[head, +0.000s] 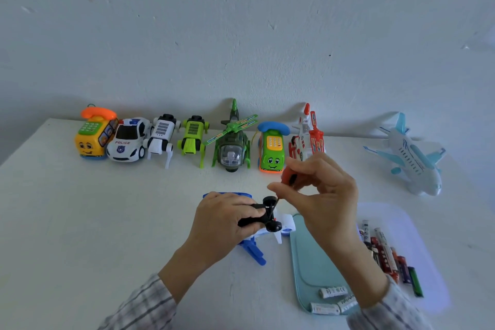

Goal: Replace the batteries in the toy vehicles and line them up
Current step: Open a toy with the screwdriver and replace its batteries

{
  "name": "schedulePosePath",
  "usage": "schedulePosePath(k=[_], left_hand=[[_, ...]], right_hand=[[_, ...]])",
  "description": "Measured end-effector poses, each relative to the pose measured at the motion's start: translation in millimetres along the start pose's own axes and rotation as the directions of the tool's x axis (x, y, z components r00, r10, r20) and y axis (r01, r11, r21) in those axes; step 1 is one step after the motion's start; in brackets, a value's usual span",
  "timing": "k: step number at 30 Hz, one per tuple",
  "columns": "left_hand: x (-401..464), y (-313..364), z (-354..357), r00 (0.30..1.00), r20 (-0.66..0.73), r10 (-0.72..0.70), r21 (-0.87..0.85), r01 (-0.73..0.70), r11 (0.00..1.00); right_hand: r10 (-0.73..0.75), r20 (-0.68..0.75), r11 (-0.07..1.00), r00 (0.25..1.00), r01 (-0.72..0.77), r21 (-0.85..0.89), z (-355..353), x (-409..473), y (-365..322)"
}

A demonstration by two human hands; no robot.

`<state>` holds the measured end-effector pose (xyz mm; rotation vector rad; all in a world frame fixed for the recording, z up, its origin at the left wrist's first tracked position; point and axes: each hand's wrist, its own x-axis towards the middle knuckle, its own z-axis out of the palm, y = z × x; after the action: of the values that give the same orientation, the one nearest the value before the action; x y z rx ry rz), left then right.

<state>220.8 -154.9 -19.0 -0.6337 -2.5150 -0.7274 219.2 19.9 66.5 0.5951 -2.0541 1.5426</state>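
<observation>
Upturned blue-and-white toy plane (251, 246) held down on the worktop (80, 222) by the left hand (222, 218), its grip clasped over the black undercarriage, orange-handled screwdriver (290, 178) pinched in the right hand's (325, 195) grip, tip set at the wheels.

A home, by the look of it: a plain white table (80, 222) pushed against a scuffed painted wall (241, 21) (toys (128, 139) lined along its far edge).

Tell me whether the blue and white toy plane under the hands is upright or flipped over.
Flipped over: the toy plane lies belly up, black wheels on top, steadied by the left hand.
</observation>
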Motion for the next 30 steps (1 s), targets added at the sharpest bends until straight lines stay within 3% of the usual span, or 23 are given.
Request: schedulePosePath(k=[2,7,12,19,25,30], left_hand=[[-0.1,-0.1,0.1,1.0,-0.004,-0.002,-0.001,0.002,1.0],[-0.3,-0.8,0.5,1.0,0.006,-0.006,0.009,0.006,1.0],[0.6,0.3,-0.7,1.0,0.023,-0.011,0.013,0.01,1.0],[2.4,-0.2,-1.4,1.0,0.024,0.002,0.025,-0.003,1.0],[2.9,0.4,-2.3,0.999,0.036,-0.011,0.02,0.01,1.0],[2.7,-3.0,0.6,0.998,0.05,-0.03,0.012,0.029,1.0]], right_hand=[[0.007,-0.002,1.0,1.0,-0.007,0.005,0.1,-2.1,1.1],[0.146,0.148,0.981,0.978,-0.163,0.107,-0.2,-4.9,-5.7],[0.063,0.032,0.998,0.997,-0.064,0.013,5.0,0.2,-3.2],[0.143,0.133,0.984,0.981,-0.155,0.084,7.2,-5.3,-3.3],[0.019,0.045,1.0,0.999,-0.019,-0.014,9.3,-3.3,0.5],[0.14,0.149,0.98,0.979,-0.158,0.123,9.7,-6.7,-3.2]])
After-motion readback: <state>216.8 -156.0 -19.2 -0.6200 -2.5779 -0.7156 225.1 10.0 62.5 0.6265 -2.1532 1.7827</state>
